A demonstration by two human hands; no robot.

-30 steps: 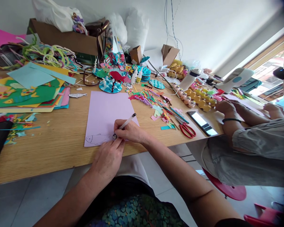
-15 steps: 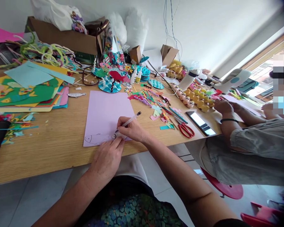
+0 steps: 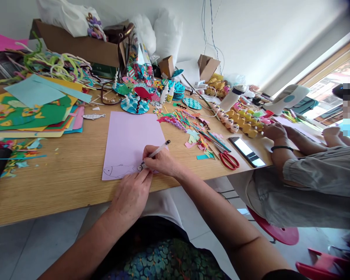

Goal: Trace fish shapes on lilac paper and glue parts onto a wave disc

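My right hand [image 3: 158, 160] is closed around a pen [image 3: 160, 149] with a clear barrel, its tip down at the lower part of a lilac sheet of paper [image 3: 131, 132]. A fish outline [image 3: 116, 170] is drawn along the sheet's lower left. Beside it a small pale fish cutout [image 3: 140, 167] shows its head, the rest covered by my hands. My left hand [image 3: 134, 188] lies with fingers stretched out over the sheet's bottom edge, fingertips against the fish cutout. Another fish cutout [image 3: 93, 116] rests on the table left of the sheet.
Colored papers [image 3: 35, 93] are stacked at left, near paper scraps [image 3: 20, 155]. To the right lie red-handled scissors [image 3: 229, 160], a phone [image 3: 247, 151] and yellow egg cartons [image 3: 245, 122]. Glue bottles [image 3: 164, 94] stand behind the sheet. A co-worker's hands [image 3: 275, 132] rest on the table at right.
The pen has shifted very slightly to the left and downward with my right hand. My left hand stays in about the same place on the paper.
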